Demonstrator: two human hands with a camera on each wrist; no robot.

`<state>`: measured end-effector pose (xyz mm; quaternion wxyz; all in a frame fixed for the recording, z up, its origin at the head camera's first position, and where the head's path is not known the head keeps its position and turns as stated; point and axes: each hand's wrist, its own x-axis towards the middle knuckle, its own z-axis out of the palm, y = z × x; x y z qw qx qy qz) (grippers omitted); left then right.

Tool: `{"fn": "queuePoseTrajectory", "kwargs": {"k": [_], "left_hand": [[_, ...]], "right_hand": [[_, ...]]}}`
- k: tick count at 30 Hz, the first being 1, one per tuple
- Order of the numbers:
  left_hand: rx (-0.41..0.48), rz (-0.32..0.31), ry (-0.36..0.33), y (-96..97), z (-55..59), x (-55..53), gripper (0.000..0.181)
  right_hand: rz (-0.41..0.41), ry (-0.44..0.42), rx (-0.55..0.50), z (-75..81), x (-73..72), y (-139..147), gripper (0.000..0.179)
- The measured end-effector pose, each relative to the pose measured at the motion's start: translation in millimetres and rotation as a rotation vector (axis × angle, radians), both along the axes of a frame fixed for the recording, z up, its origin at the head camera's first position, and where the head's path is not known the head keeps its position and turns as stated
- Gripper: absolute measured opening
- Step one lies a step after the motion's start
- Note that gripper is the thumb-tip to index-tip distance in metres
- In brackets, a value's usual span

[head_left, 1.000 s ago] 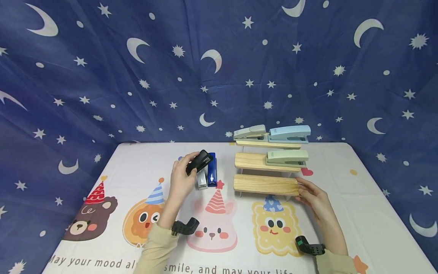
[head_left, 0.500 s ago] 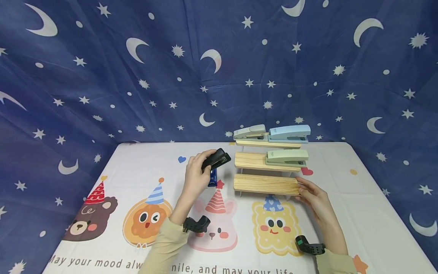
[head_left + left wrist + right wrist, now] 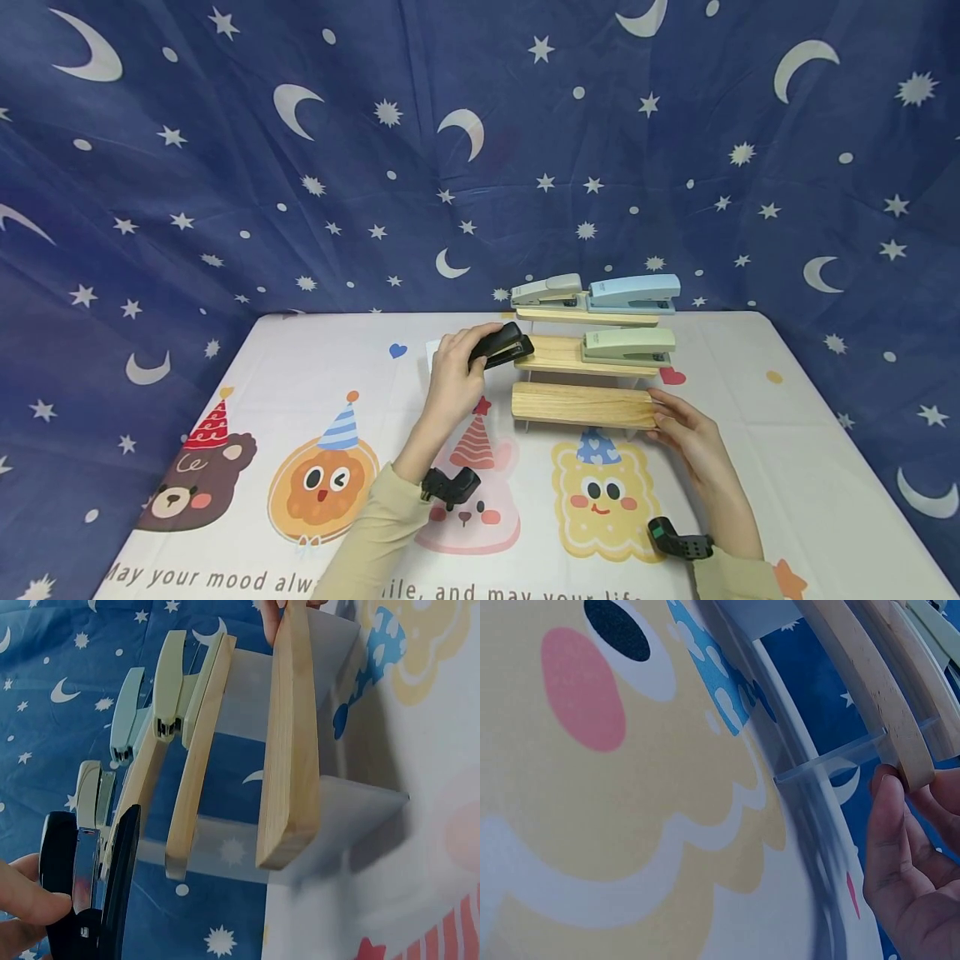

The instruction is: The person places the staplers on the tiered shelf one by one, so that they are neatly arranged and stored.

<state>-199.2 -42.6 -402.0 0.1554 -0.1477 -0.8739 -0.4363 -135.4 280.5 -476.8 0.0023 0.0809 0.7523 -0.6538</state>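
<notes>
My left hand (image 3: 455,375) grips a black stapler (image 3: 498,343) by its rear part. The stapler's front end is at the left end of the middle wooden shelf (image 3: 551,353), and whether they touch I cannot tell. A green stapler (image 3: 628,345) sits on the right half of that shelf. On the top shelf are a grey stapler (image 3: 547,290) and a light blue stapler (image 3: 634,292). My right hand (image 3: 690,433) pinches the right end of the bottom wooden shelf (image 3: 582,403) between thumb and fingers, as the right wrist view also shows.
Clear side supports (image 3: 360,799) hold up the tiered rack. A printed white cloth (image 3: 817,467) covers the table, and a blue star-patterned curtain (image 3: 360,150) hangs behind it. Something white (image 3: 431,352) shows partly behind my left hand.
My left hand has carried the black stapler rightward to the rack. The blue and silver staplers on the table, seen earlier, are now hidden behind it. My right hand has stayed put.
</notes>
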Motion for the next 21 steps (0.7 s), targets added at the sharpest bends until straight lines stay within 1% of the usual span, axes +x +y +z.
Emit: {"fn": "queuePoseTrajectory", "kwargs": {"k": [6, 11, 16, 18, 21], "left_hand": [[-0.019, -0.026, -0.008, 9.6, 4.3, -4.0, 0.051], [-0.020, -0.046, 0.006, 17.2, 6.1, -8.7, 0.052], [-0.035, -0.070, 0.047, 24.6, 6.1, -14.0, 0.052], [-0.044, -0.081, 0.052, 27.3, 5.6, -15.9, 0.052], [-0.062, -0.096, 0.038, 31.4, 4.7, -18.3, 0.053]], "right_hand": [[0.002, 0.008, -0.026, -0.7, 0.1, 0, 0.049], [0.005, 0.018, -0.039, -1.7, 0.2, 0, 0.050], [0.006, 0.025, -0.051, -2.4, 0.2, 1, 0.050], [0.007, 0.023, -0.052, -2.4, 0.0, 1, 0.050], [0.007, 0.022, -0.056, -2.5, -0.2, 1, 0.050]]}}
